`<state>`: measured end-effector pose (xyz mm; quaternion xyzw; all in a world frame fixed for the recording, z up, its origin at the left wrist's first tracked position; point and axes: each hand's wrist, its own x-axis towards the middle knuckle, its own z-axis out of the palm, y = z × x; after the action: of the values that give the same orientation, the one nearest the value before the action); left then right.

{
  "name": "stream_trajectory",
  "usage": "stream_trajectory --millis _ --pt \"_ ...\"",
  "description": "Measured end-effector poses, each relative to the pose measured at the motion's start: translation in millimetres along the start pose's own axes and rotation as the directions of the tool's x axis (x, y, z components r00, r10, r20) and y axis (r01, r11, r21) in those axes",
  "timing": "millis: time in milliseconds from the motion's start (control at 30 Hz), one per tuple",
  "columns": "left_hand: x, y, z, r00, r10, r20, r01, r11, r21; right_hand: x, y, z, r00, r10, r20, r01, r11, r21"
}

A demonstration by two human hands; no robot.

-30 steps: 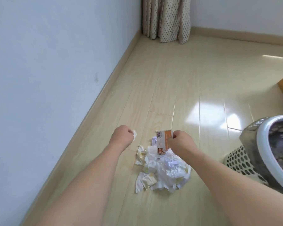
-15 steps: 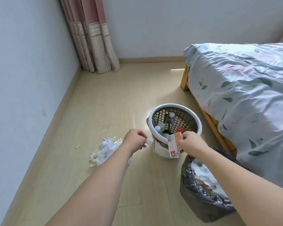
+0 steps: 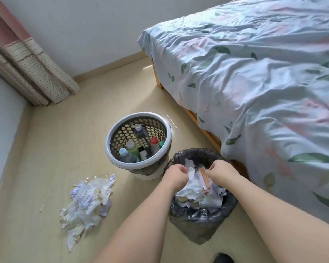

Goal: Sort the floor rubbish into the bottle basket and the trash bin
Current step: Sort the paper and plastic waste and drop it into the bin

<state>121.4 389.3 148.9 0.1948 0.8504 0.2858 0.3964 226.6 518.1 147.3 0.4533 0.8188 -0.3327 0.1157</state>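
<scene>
Both my hands hover over the black-bagged trash bin (image 3: 201, 221), which is heaped with crumpled white paper. My right hand (image 3: 223, 172) has its fingers curled against an orange and white card (image 3: 206, 178), which stands on edge over the heap. My left hand (image 3: 176, 175) is curled into a fist with a white paper scrap (image 3: 190, 165) at its fingertips. The white perforated bottle basket (image 3: 139, 164) stands just behind the bin and holds several capped bottles. A pile of crumpled paper and wrappers (image 3: 87, 200) lies on the floor to the left.
A bed with a leaf-print cover (image 3: 254, 92) runs along the right, close to the bin. A curtain (image 3: 27, 69) hangs in the far left corner by the wall. A small paper bit (image 3: 42, 208) lies left of the pile. A dark shoe tip (image 3: 223, 258) shows at the bottom.
I turned from the floor pile to the containers. Both hands moved right, past the bottle basket, and came down over the trash bin. The card tipped on edge over the heap.
</scene>
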Motion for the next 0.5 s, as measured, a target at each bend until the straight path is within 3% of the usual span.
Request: stream_trajectory --millis 233,500 --pt "-2 -6 -21 0.999 0.020 -0.034 -0.018 0.998 0.055 -7 -8 -7 0.998 -0.018 -0.062 0.012 0.996 -0.093" --pt "-67 -67 -160 0.981 0.014 -0.195 -0.018 1.000 -0.015 -73 -149 30 0.959 -0.284 -0.023 0.280 0.954 -0.103"
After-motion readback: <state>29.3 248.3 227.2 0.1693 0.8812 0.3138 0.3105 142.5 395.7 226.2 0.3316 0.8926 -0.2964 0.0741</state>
